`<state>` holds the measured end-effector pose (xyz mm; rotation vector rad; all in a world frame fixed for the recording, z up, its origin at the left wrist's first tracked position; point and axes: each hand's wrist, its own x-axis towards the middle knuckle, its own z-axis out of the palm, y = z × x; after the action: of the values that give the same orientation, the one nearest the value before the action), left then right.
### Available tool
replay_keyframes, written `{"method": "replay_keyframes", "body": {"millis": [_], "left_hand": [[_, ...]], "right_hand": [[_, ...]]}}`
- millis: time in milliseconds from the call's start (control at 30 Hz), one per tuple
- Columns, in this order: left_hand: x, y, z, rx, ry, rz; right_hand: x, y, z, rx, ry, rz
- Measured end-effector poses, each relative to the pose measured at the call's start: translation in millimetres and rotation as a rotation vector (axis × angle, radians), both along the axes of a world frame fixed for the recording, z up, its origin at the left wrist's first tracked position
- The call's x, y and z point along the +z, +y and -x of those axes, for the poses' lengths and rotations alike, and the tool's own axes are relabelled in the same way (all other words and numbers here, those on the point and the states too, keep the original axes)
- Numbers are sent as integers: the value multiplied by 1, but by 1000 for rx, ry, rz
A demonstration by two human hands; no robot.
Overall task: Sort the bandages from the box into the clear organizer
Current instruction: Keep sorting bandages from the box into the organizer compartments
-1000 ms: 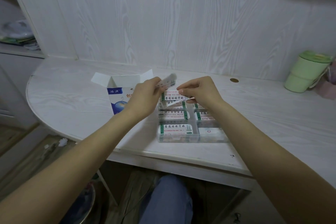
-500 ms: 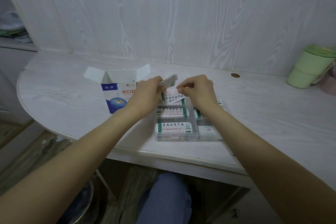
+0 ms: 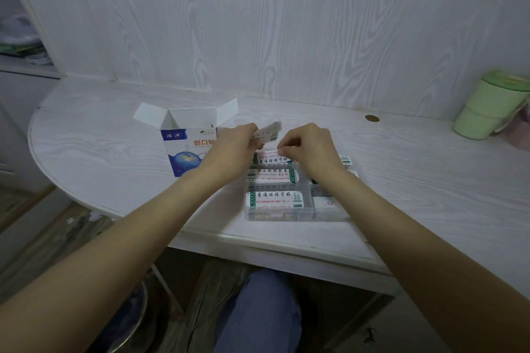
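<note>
the left hand (image 3: 232,146) is clenching its grip around a small stack of white wrapped bandages (image 3: 268,132), fanned up and to the right above the counter. the right hand (image 3: 311,149) is pinching one white bandage strip with green ends and dark printing (image 3: 272,158) by its right end, its long axis lying left to right over the far left compartment of the clear plastic organizer (image 3: 298,216). more bandages are lying in the nearer compartments, also running left to right. the open blue and white cardboard box (image 3: 183,149) is standing upright just left of the organizer on the pale wood-grain counter (image 3: 100,152).
</note>
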<state>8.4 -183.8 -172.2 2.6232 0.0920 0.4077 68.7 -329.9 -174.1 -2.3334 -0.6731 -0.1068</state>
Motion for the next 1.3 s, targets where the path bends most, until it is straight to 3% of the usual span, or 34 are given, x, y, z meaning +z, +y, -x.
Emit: {"method": "replay_keyframes", "body": {"millis": [433,567,633,733,933,1300], "left_hand": [[-4,1,1,16,-3,25],[-2,1,5,28,-107,87],[3,-1,8,-6,-107,213],[13,-4,15,-120,-7,600],[25,-10,27,-157,135,944],[38,-21,44,-63,94,1016]], "right_hand": [[-5,7,2,-8,14,92],[2,3,3,-24,-23,-34],[12,0,6,-13,36,-202],[23,-5,10,62,213,-418],[32,-12,20,71,265,-519],[34,-27,38,83,248,-563]]}}
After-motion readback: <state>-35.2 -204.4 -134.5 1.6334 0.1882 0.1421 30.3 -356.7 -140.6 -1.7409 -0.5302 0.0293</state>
